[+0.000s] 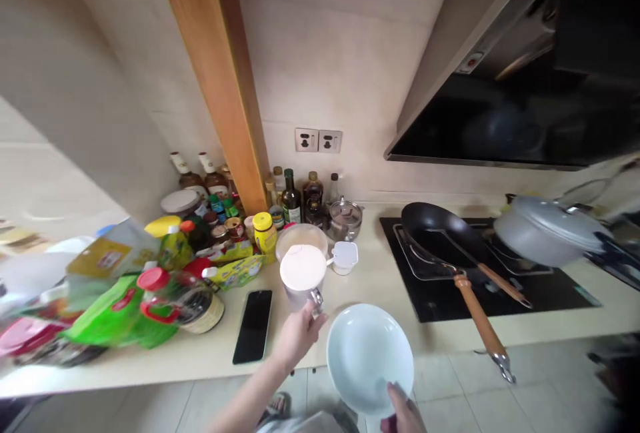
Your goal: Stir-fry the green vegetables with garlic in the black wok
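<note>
A green plastic pouch (103,313) is heaped at the left of the pale counter (165,373), beside a glass bottle (187,303) of dark liquid with a red cap. A black smartphone (253,326) lies flat. The left hand (300,336) is clenched around the handle of a white-topped jug (303,273), its contents hidden. A bowl (301,236) of pale matter is partly blocked behind it. A smooth, pale ceramic plate (370,360) is grasped at the rim by the right hand (404,410), beyond the counter edge. A black frying pan (440,236) with a wooden handle rests on the black glass hob (550,293); a grey lidded pot (547,230) is blurred.
</note>
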Tool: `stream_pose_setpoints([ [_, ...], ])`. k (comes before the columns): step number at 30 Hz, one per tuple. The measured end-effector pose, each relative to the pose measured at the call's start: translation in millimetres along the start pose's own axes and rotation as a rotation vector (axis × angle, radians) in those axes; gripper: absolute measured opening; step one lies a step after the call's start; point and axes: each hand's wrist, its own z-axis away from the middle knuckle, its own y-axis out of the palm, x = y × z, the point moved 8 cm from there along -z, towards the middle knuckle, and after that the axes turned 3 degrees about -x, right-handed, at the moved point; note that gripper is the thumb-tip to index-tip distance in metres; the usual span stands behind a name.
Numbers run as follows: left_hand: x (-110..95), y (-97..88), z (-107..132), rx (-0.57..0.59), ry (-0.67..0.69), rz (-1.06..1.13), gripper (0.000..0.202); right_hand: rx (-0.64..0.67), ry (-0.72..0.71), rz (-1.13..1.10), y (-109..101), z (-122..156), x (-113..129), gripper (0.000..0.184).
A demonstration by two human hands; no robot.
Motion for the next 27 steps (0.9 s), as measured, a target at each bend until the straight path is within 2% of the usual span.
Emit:
stream_pose_setpoints([
  [3,5,-15.5,10,-0.128,-0.084,-0.108,0.027,0.214,0.036,0.034,15,-20,14,0.063],
  [6,25,-29.3,30,-0.221,-0.191,-0.142,0.028,0.322,0.0,0.074,21,-32,26,0.062],
  [10,46,-36.5,55,-0.295,-0.276,-0.115,0.029,0.357,0.044,0.021,28,-45,38,0.053],
  [16,47,-32.8,64,-0.423,-0.306,-0.046,0.03,0.363,0.063,0.086,38,-55,59,0.043],
  [19,55,-28.3,69,-0.46,-0.315,0.014,0.033,0.392,0.061,0.228,27,-61,62,0.05],
  [21,64,-23.6,78,-0.469,-0.307,0.074,0.043,0.395,0.018,0.387,13,-69,70,0.052],
  [23,76,-16.7,93,-0.482,-0.304,0.12,0.05,0.336,-0.127,0.513,2,-80,98,0.049],
  [25,90,-6.6,112,-0.509,-0.329,0.14,0.052,0.191,-0.351,0.555,0,-90,146,0.042],
  [27,102,5.0,131,-0.576,-0.367,0.154,0.054,0.018,-0.581,0.535,10,-93,201,0.047],
])
